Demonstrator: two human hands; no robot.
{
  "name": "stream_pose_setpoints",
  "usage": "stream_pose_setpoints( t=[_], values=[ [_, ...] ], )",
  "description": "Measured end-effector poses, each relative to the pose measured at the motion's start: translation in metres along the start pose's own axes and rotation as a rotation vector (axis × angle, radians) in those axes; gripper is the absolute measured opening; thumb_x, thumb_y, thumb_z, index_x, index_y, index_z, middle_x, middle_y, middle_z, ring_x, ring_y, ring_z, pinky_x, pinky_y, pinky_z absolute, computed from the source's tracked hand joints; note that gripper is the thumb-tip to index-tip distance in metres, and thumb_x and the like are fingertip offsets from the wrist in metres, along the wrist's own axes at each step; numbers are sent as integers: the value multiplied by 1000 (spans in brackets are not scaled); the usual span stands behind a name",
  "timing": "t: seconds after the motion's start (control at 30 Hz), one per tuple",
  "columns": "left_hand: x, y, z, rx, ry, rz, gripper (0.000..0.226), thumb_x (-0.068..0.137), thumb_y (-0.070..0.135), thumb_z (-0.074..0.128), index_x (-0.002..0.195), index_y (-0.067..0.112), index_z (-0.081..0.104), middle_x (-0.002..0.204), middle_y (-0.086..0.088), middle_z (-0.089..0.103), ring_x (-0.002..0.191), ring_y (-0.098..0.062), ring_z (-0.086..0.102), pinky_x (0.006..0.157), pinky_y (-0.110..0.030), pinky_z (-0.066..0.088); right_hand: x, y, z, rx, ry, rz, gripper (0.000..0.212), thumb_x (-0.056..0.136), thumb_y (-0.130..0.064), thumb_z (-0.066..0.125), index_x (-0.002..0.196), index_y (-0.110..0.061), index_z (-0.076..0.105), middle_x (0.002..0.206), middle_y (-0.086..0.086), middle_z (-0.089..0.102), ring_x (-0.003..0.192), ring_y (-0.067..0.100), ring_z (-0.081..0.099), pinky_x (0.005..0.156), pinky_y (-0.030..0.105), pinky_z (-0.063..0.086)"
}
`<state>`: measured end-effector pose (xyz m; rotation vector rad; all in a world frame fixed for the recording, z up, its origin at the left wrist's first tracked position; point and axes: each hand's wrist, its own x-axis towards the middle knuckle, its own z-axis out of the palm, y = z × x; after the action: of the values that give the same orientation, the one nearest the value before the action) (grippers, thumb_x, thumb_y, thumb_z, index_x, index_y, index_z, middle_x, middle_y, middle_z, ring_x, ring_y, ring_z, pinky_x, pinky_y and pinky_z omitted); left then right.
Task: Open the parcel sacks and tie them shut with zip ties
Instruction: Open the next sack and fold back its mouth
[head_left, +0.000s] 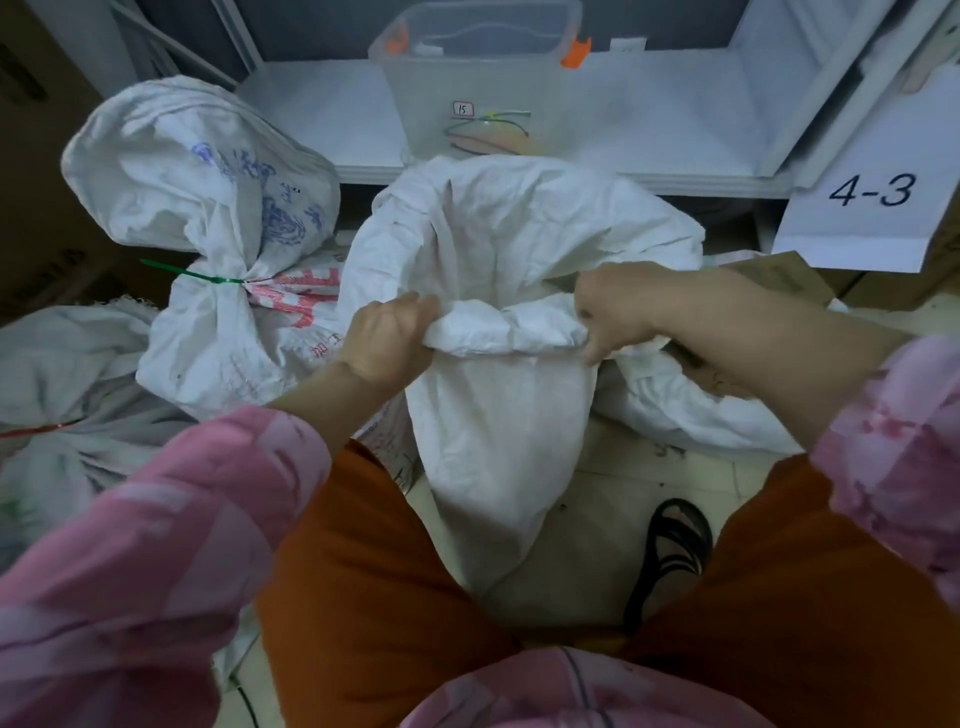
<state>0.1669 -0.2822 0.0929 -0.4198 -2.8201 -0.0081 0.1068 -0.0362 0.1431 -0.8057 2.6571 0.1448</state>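
Both hands, left (387, 338) and right (618, 312), clench the sack (498, 415) rim; bunch it tight before fetching zip ties (488, 130) at twelve o'clock.

A plain white woven plastic sack (498, 447) stands on the floor between the person's knees, its mouth open wide and its near rim bunched into a thick fold. To its left a white woven sack with blue and red print (208, 218) lies tied shut at the neck by a green zip tie (192, 274), the tie's tail sticking out leftward. Farther left, a third white sack (57, 374) is cinched with a red zip tie (36, 429). Several loose coloured zip ties (488, 130) lie inside a clear plastic bin on the shelf behind.
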Motion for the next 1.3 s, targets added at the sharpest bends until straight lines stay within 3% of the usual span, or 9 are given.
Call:
stream_pose_setpoints(
  t=[0.13, 0.23, 0.37, 0.53, 0.7, 0.8, 0.97, 1.07, 1.3],
  values=[
    [2, 15, 9, -98, 129, -21, 24, 53, -8, 66, 73, 0, 56, 63, -17, 57, 40, -35, 52, 39, -33, 42, 3, -17, -25, 404, 202, -36, 36, 63, -38, 83, 82, -12, 67, 84, -1, 65, 78, 16, 60, 68, 31, 49],
    [6, 27, 9, -122, 167, 1, 27, 53, -7, 72, 74, 1, 56, 65, -15, 57, 41, -34, 51, 39, -27, 38, 9, -32, -17, 483, 57, -8, 55, 62, -41, 85, 104, -16, 61, 95, -5, 56, 89, 16, 56, 75, 27, 47],
    [1, 27, 9, -193, 146, -54, 29, 57, -11, 71, 74, 3, 51, 67, -13, 54, 44, -33, 51, 39, -30, 42, 16, -43, 3, 623, -115, 19, 40, 60, -45, 84, 67, -14, 60, 63, 0, 57, 62, 16, 55, 58, 28, 43],
    [6, 34, -19, -434, -253, -295, 29, 73, 16, 78, 90, 13, 54, 91, -1, 55, 81, -20, 58, 66, -29, 49, 19, -59, 31, 223, 304, 78, 12, 78, -25, 64, 75, -17, 55, 75, 1, 59, 78, 27, 61, 60, 30, 36],
    [15, 4, -33, -465, -209, -801, 72, 76, 53, 70, 127, 5, 53, 114, -8, 63, 102, -23, 62, 83, -34, 51, 12, -59, 45, -25, 493, 52, 20, 91, -12, 48, 108, -12, 59, 101, 10, 65, 93, 29, 61, 64, 30, 29],
    [19, 7, -25, -486, -380, -911, 80, 77, 60, 65, 124, -4, 50, 111, -16, 64, 92, -27, 65, 73, -34, 52, 11, -70, 52, -135, 562, -37, 18, 84, -3, 56, 100, -7, 62, 90, 12, 66, 82, 30, 64, 58, 31, 28],
    [28, 8, -8, -850, -310, -1089, 50, 88, 35, 64, 120, -3, 55, 91, -12, 64, 81, -21, 66, 56, -26, 49, 5, -75, 58, -320, 606, -93, 18, 40, 1, 63, 52, -11, 57, 45, 4, 51, 35, 20, 50, 44, 18, 19],
    [33, 6, -11, -1247, -186, -1340, 15, 96, 13, 53, 84, 7, 58, 60, 1, 37, 36, -6, 35, 28, -12, 26, 9, -73, 73, -359, 654, -160, 17, 41, 3, 57, 47, -12, 51, 41, 3, 45, 31, 18, 43, 43, 18, 17],
    [44, -5, -23, -1733, -221, -1551, 39, 98, 10, 38, 60, 17, 37, 46, 7, 32, 26, -4, 21, 27, -14, 13, 3, -79, 74, -334, 520, -277, 20, 50, 8, 63, 55, -9, 54, 50, 7, 51, 38, 21, 49, 42, 22, 23]
  ],
)
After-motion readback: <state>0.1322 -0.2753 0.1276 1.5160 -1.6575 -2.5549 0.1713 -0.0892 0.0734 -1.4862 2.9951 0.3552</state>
